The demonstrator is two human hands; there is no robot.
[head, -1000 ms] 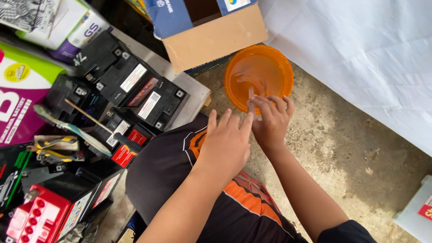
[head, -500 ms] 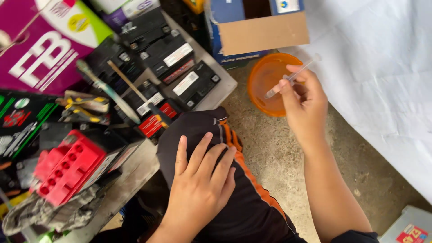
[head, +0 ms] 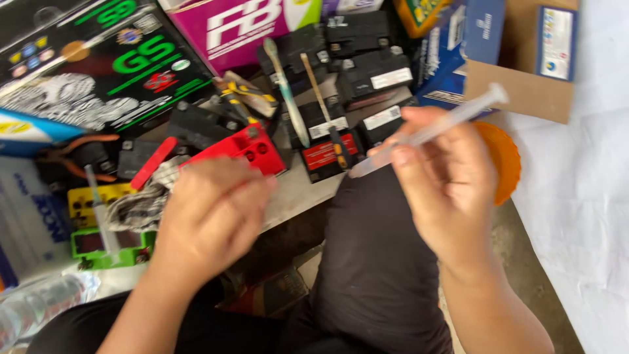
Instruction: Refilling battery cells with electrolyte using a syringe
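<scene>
Nearest the camera, the left hand [head: 213,219] hovers over the worktop [head: 298,190] edge, fingers loosely curled, holding nothing. The right hand [head: 445,183] pinches a clear plastic syringe [head: 429,131] above the dark-trousered knee [head: 377,262]. Beyond lie a red battery [head: 246,149], black batteries [head: 367,72], a toothbrush [head: 285,88] and an orange bowl [head: 504,160].

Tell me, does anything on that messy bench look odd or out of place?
A toothbrush lies across the black batteries, an odd tool there. The right hand holds a clear syringe; nothing looks spilled.
</scene>
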